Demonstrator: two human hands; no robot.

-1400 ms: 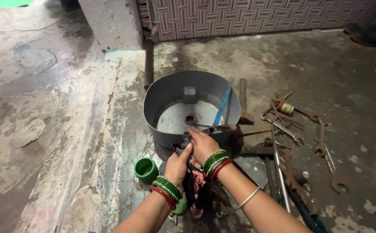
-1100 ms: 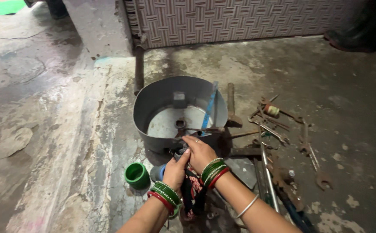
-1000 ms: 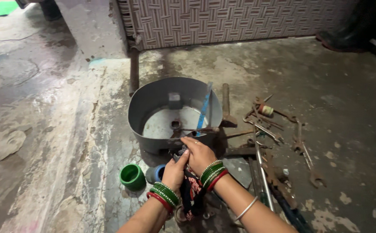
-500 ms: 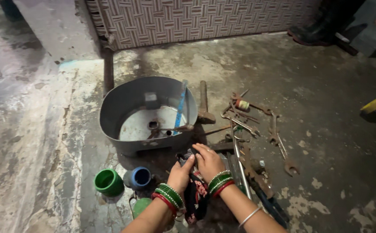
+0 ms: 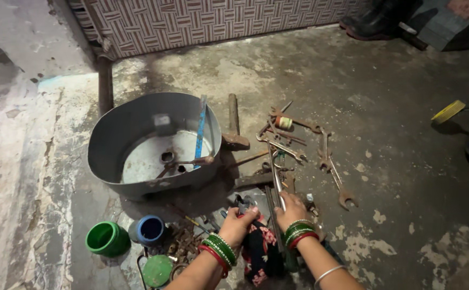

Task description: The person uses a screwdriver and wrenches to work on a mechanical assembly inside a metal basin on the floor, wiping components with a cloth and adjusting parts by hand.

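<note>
**Hands at the tool pile beside the metal drum**

Both hands worked just in front of the grey metal drum [image 5: 137,129], which lay tilted on the concrete floor [image 5: 406,177]. The left hand [image 5: 238,224] was curled, apparently pinching a small dark part; the view was too cluttered to confirm. The right hand [image 5: 292,208] was closed around the lower end of a long metal rod [image 5: 275,174]. The hands sat close together, not touching. A floral cloth [image 5: 261,249] lay between the wrists. Spanners [image 5: 334,172] lay right of the drum; a green cup [image 5: 107,239] and a blue cup [image 5: 149,230] stood below it.
</note>
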